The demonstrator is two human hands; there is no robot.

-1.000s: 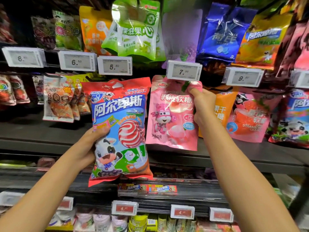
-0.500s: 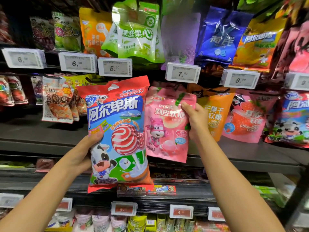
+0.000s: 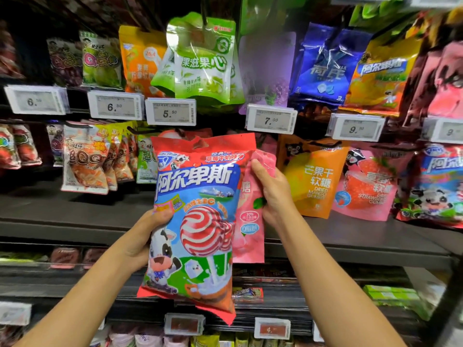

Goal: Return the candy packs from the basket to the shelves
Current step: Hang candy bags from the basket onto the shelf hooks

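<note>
Fingers of the left hand (image 3: 147, 236) curl round the lollipop pack (image 3: 193, 221); the right hand (image 3: 273, 194) pinches the pink pack (image 3: 250, 231) behind it, below the 7.00 price tag (image 3: 270, 119).

The red lollipop pack (image 3: 195, 221) covers the left half of the pink candy pack (image 3: 250, 221), so most of its print is unreadable. The price tags (image 3: 184, 324) on the bottom shelf are blurred; the packs (image 3: 448, 186) at the right edge are cut off, possibly milk candy.
</note>
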